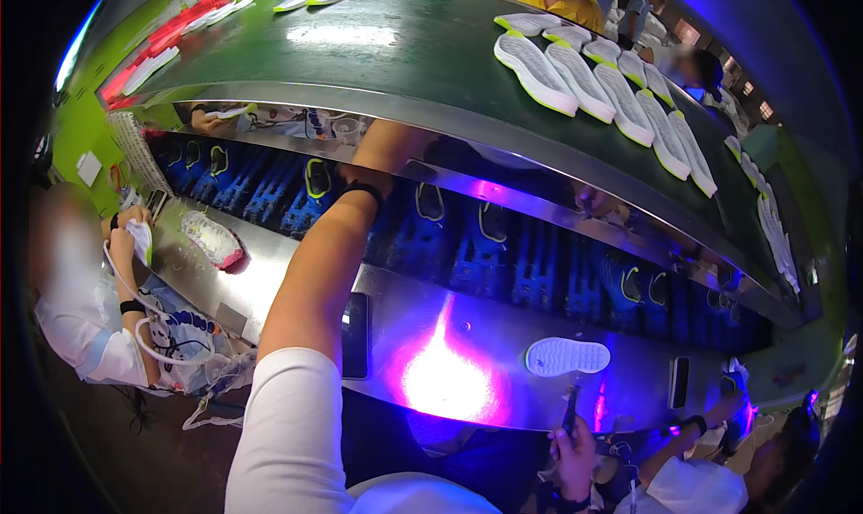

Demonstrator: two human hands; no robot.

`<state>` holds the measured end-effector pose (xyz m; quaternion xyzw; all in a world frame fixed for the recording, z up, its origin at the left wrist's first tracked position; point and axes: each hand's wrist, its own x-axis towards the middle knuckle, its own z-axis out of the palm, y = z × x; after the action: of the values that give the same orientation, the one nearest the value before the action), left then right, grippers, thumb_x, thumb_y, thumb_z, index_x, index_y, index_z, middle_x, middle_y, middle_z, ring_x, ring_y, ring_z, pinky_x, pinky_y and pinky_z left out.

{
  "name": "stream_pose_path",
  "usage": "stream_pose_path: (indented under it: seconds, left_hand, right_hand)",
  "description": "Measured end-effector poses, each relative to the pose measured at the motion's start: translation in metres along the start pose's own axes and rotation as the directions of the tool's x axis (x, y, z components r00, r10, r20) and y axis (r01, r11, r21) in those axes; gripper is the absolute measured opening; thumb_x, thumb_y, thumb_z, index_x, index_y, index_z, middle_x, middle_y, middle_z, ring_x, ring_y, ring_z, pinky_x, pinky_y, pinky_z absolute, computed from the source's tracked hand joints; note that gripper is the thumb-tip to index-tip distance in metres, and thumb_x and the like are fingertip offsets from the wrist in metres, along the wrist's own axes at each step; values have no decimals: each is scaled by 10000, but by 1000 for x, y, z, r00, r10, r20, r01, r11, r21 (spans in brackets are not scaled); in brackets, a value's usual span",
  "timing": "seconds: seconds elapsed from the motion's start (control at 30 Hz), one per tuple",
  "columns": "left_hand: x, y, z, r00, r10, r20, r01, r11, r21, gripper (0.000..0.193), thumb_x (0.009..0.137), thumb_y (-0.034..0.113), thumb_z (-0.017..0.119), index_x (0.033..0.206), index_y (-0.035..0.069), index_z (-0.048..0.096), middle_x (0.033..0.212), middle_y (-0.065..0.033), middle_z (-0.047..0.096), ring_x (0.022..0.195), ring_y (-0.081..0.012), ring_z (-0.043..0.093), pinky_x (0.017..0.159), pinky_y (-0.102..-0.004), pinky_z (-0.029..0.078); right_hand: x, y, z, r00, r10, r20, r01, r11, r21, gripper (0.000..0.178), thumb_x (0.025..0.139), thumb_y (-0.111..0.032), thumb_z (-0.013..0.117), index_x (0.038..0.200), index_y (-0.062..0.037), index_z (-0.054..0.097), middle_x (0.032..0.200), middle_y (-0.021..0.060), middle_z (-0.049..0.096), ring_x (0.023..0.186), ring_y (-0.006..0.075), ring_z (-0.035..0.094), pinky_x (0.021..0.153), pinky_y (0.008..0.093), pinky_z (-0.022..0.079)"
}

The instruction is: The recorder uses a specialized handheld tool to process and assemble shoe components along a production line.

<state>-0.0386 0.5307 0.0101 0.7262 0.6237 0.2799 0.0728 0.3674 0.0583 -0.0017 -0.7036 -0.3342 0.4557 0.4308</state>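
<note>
My left arm stretches forward across the steel bench, and my left hand (351, 174) goes in under the raised shelf's metal edge. Its fingers are hidden there. Closest to it is a dark sole with a neon-yellow rim (318, 179), on the blue-lit slatted conveyor (395, 244). Whether the hand touches it, I cannot tell. Low and to the right, my right hand (573, 460) is closed around the dark handle of a small brush (570, 413), bristle end up. Just beyond the brush tip, a white patterned shoe sole (568, 358) lies flat on the bench.
On the green upper belt (404, 56) rest several white soles (575, 78). A phone (356, 334) lies beside my left forearm, another dark phone-shaped device (680, 382) farther right. A glue-smeared sole-shaped piece (212, 239) sits left. Co-workers (90, 307) work on both sides.
</note>
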Motion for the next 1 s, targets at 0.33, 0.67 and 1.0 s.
stream_pose_path:
  seconds: [0.33,0.67,1.0]
  left_hand:
    - [-21,135,199,836,-547,-50,544,837,-62,513,859,387,706,1253,69,624,1144,-206,655,1096,-400,641,949,-510,556]
    - [-227,125,28,910,166,380,8,909,-416,802,762,316,791,1457,54,491,1193,-311,630,1081,-447,652,930,-488,546]
    - [-329,220,-10,477,751,456,-824,562,-64,672,697,229,809,1313,45,616,1167,-163,642,1118,-332,636,1007,-468,496]
  right_hand:
    - [-20,-23,-6,995,-102,-21,101,994,-30,481,1009,-45,563,1479,-25,459,927,78,677,623,78,549,518,219,430]
    - [-30,16,-37,997,-77,-26,78,996,34,465,1042,-52,516,1505,-54,470,944,55,680,650,58,529,558,213,434]
    - [-61,-51,-38,965,-262,0,262,965,-13,482,1019,-69,590,1494,-51,512,938,27,694,692,51,520,619,212,437]
